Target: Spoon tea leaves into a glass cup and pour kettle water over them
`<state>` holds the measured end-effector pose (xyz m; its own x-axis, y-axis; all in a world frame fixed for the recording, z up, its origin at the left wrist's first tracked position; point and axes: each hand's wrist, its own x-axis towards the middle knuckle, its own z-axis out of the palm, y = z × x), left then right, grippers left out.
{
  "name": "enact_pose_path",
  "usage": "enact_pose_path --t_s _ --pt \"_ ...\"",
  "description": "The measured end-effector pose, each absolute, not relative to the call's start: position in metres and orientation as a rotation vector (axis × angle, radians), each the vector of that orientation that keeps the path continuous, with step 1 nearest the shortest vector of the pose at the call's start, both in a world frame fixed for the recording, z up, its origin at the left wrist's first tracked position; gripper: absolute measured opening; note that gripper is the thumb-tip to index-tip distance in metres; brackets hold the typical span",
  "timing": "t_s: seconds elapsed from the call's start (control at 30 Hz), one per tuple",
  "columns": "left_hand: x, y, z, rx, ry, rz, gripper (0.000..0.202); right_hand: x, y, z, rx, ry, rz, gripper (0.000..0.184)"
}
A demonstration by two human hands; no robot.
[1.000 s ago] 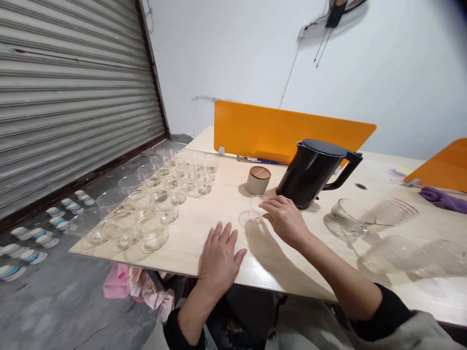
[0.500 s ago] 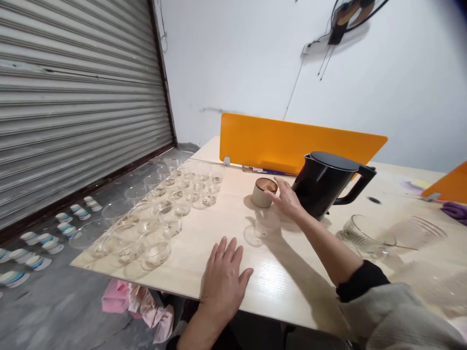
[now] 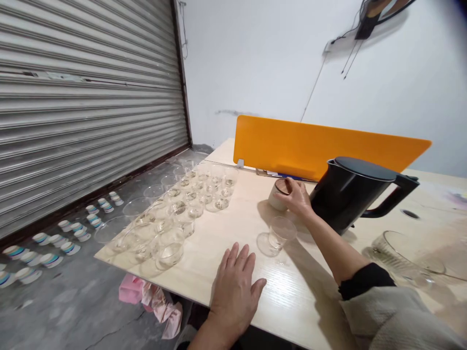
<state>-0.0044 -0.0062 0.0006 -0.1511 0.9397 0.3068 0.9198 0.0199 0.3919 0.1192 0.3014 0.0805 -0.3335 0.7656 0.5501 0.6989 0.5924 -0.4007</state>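
Table (image 3: 251, 209), centre to lower right of the frame — right hand (image 3: 299, 198) now on the lidded pot (image 3: 274, 200), gone from the lone cup (image 3: 283, 231).

Orange divider (image 3: 321, 146) spans the upper right, with the rows of clear cups (image 3: 178, 209) left of centre and the black kettle (image 3: 350, 194) right of centre, just beside the right hand. At lower centre the left hand (image 3: 237, 287) stays flat on the wood, fingers slightly spread, holding nothing. The right hand's fingers, near the lone cup a second ago, are narrowed around the pot's top; whether they grip lid or body, and whether the pot is lifted, I cannot tell. It sits right of centre, beyond the lone cup, which neither hand touches — so the work has, I judge, passed from cup to pot.
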Motion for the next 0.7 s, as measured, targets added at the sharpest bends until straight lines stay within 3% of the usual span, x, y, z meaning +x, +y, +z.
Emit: enact_pose_path --t_s 0.37,0.53,0.7 --pt "-0.005 -0.007 -0.003 2.019 2.166 0.937 0.053 0.183 0.166 0.166 -1.045 -1.952 -0.146 0.077" --pt "-0.011 -0.013 -0.001 2.058 1.924 1.251 0.069 0.221 0.091 0.141 -0.991 -2.083 0.003 0.076" --pt "0.002 -0.02 0.016 1.903 1.59 1.345 0.1 0.218 0.063 0.088 -1.001 -2.217 0.271 0.071"
